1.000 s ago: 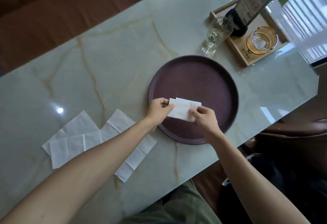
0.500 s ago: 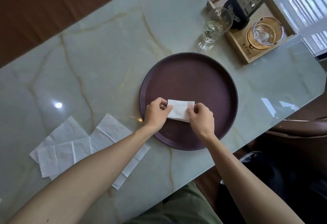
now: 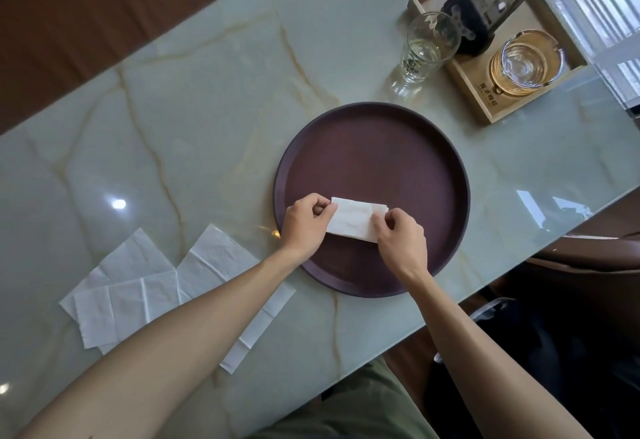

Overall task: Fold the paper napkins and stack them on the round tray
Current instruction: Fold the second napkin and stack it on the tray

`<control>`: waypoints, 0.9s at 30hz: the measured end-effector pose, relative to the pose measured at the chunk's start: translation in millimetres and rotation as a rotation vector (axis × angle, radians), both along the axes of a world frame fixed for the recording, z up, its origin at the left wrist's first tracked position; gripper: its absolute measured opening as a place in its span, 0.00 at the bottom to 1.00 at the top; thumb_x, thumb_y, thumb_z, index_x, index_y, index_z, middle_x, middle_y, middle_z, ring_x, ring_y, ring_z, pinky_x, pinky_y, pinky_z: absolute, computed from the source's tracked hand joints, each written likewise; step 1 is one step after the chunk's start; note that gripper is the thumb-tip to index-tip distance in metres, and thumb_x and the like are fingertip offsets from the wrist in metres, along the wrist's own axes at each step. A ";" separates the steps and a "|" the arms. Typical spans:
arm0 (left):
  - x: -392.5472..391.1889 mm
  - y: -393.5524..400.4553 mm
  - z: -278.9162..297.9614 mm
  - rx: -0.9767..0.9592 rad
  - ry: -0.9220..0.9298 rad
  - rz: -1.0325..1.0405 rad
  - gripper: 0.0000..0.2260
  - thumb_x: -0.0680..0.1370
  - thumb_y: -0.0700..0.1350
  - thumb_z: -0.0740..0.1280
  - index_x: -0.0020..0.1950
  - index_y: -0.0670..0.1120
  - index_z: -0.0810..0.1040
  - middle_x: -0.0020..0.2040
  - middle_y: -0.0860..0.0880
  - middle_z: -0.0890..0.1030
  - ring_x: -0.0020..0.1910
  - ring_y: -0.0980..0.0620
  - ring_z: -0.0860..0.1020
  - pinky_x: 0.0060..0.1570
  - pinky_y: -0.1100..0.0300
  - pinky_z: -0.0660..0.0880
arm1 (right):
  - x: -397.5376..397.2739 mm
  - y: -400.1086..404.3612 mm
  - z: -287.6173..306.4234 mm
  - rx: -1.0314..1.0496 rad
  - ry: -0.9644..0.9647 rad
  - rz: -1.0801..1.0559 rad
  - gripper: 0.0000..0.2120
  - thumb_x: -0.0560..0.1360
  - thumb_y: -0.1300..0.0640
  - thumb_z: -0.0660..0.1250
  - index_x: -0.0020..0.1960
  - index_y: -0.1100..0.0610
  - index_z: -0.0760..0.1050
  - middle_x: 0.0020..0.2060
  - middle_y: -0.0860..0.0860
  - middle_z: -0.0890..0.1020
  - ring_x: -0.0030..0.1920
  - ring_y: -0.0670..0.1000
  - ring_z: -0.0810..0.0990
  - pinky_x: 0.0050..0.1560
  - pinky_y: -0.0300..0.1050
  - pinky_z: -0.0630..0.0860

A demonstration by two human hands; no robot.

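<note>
A folded white napkin [image 3: 351, 218] lies over the near-left part of the dark round tray [image 3: 377, 147]. My left hand [image 3: 304, 225] pinches the napkin's left end, and my right hand [image 3: 401, 239] pinches its right end. Whether the napkin rests on the tray floor or hangs just above it I cannot tell. Several unfolded white napkins [image 3: 138, 293] lie overlapping on the marble table [image 3: 194, 109] to the left, partly hidden under my left forearm.
A clear drinking glass [image 3: 422, 50] stands beyond the tray. At the far right corner sits a wooden tray [image 3: 485, 109] holding an amber glass ashtray [image 3: 526, 64] and a dark sign stand [image 3: 485, 12]. The table's near edge runs close below the round tray.
The napkin went from a loose fold with offset corners to a neat narrow rectangle, lower over the tray. Both hands stayed on its ends; the view shifted slightly.
</note>
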State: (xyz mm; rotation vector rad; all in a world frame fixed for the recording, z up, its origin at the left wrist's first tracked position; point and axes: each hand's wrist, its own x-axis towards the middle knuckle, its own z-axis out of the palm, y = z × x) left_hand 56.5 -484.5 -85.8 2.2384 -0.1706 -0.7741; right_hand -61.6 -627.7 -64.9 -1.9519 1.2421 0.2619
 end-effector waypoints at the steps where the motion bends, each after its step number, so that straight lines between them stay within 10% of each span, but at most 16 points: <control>1: 0.2 -0.2 0.3 0.012 -0.007 -0.005 0.07 0.78 0.51 0.71 0.44 0.49 0.82 0.35 0.56 0.80 0.34 0.61 0.76 0.35 0.72 0.70 | -0.8 0.2 -0.6 -0.010 0.013 0.001 0.18 0.78 0.44 0.60 0.36 0.55 0.67 0.30 0.47 0.75 0.31 0.51 0.73 0.31 0.47 0.67; 27: 1.3 21.6 23.7 0.059 0.031 -0.026 0.13 0.79 0.52 0.70 0.41 0.45 0.77 0.32 0.47 0.81 0.34 0.45 0.82 0.36 0.56 0.74 | -16.4 -13.3 16.4 -0.088 0.136 -0.125 0.19 0.78 0.46 0.60 0.33 0.56 0.67 0.31 0.51 0.78 0.35 0.56 0.76 0.38 0.49 0.69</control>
